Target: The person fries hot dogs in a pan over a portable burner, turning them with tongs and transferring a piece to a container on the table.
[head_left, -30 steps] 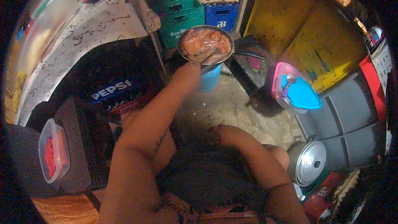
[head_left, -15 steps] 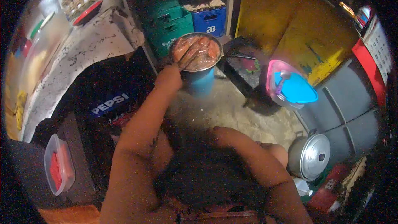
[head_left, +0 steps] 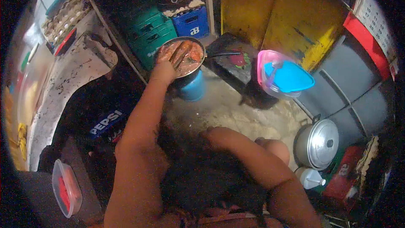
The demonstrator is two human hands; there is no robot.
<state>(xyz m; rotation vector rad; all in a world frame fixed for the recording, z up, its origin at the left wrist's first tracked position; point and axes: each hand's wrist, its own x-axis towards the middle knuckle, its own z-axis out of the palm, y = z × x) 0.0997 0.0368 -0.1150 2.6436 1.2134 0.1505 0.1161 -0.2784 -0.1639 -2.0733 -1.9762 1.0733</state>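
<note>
A round metal bowl of pinkish-orange pieces in wet mix stands on a blue container. My left hand reaches into it, with the fingers stretched out over and partly in the mix; they look coated. Whether any piece is held cannot be made out. Near my lap, over the dark clothing, rests my right hand, its fingers dark and blurred. It is apart from the bowl.
Green crates and a blue crate stand behind the bowl. To the right are a pink tub with a blue lid and a lidded pot. A clear container sits at left.
The view has shifted, so the bowl appears further left and slightly lower. My left hand has moved within the bowl, its fingers now spread further over the mix. My right hand stays near my lap.
</note>
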